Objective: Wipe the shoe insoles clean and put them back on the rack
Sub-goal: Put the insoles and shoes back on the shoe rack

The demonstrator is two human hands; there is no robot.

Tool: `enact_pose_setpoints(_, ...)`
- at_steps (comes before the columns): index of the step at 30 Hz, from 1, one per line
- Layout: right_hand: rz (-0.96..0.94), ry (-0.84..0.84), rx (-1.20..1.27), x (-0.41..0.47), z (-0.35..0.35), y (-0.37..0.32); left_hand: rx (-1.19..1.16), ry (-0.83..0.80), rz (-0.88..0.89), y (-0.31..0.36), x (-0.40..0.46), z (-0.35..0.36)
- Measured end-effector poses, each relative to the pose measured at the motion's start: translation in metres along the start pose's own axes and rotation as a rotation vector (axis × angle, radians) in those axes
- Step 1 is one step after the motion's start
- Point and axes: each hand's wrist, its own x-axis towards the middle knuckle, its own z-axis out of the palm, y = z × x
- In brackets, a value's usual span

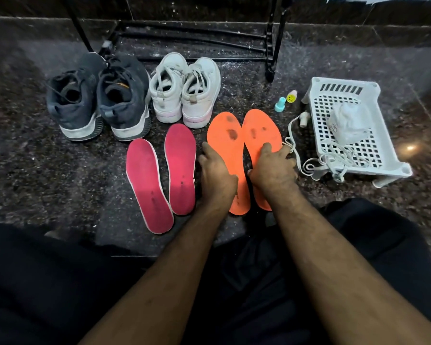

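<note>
Two orange insoles lie side by side on the dark stone floor, both with dark smudges near the toe. My left hand [215, 171] rests flat on the left orange insole [224, 138]. The right orange insole [258, 128] lies under my right hand [274, 168], fingers spread over it near a white lace. Two pink insoles [182, 168] lie to the left, untouched. The black metal rack [192, 38] stands at the back with bare bars.
Dark sneakers [97, 100] and white sneakers [184, 90] stand in front of the rack. A white plastic basket [353, 135] on the right holds a white cloth and tangled laces [334, 160]. Two small bottles [285, 100] stand beside it. My legs fill the foreground.
</note>
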Motion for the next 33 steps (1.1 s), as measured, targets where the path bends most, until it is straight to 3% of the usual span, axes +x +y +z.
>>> enact_pose_setpoints(7, 0.037, -0.017, 0.135, -0.001, -0.011, -0.005, -0.45, -0.056, -0.019, -0.006, 0.001, 0.003)
enact_pose_setpoints(13, -0.053, 0.148, 0.219, -0.024, -0.031, 0.002, -0.664, -0.09, 0.138, 0.005, -0.013, -0.009)
enact_pose_setpoints(20, -0.126, 0.306, 0.293, -0.073, -0.07, -0.005, -0.788, -0.06, 0.197, 0.033, -0.03, -0.057)
enact_pose_setpoints(33, -0.256, 0.387, 0.276, -0.085, -0.201, -0.082, -0.803, 0.007, 0.355, 0.116, 0.015, -0.188)
